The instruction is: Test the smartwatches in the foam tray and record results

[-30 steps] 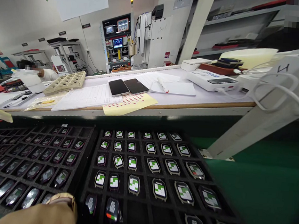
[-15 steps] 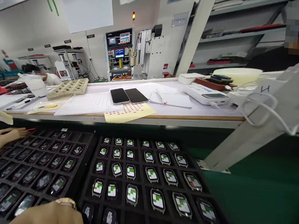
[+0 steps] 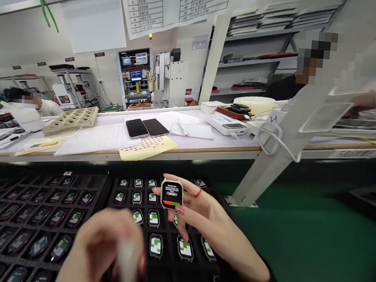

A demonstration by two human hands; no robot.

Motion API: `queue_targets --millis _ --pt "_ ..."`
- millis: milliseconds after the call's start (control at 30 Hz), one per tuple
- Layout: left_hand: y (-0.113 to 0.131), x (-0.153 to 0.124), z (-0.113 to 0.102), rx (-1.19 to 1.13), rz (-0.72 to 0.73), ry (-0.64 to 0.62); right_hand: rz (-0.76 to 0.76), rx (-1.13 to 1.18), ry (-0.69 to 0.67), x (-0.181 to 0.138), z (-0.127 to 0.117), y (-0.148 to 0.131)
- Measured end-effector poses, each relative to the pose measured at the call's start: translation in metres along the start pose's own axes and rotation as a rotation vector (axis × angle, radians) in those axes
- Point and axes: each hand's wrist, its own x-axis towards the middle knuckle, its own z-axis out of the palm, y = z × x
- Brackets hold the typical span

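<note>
The left hand [image 3: 108,243] and a whitish shape [image 3: 127,260] are blurred, the text [image 3: 171,188] on the watch [image 3: 171,196] barely legible.

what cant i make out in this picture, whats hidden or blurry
Head view:
Left hand: blur hides its grip and what the pale shape there is.
Watch in the right hand: screen text too small to read fully; its back faces away.
Right tray: partly covered by both hands, near side cut off by the bottom edge.
Hanging paper: print too small, cropped by top edge.

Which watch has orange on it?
The watch held in the right hand: it shows orange and green on black; the nearby watches show white and green.
</note>
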Motion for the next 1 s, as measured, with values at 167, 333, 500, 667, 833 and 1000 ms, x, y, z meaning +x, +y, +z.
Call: queue_targets --millis 167,333,500,667,833,1000 --pt "-0.009 0.038 0.021 -0.038 0.004 -0.008 0.026 -0.107 0.071 0.015 -0.004 0.008" --pt "-0.020 0.044 0.027 -0.012 0.021 0.001 -0.006 -0.114 0.105 0.016 -0.009 0.009" --pt "-0.017 0.040 0.031 -0.009 0.025 -0.001 0.028 -0.174 0.228 0.016 -0.009 0.010" --pt "-0.018 0.045 0.032 -0.018 0.043 0.017 0.050 -0.172 0.278 0.016 -0.010 0.012" --pt "-0.019 0.047 0.029 0.017 0.054 0.034 0.033 -0.071 0.286 0.017 -0.011 0.014" --pt "-0.019 0.047 0.028 0.068 0.052 0.061 0.019 -0.020 0.217 0.015 -0.012 0.012"
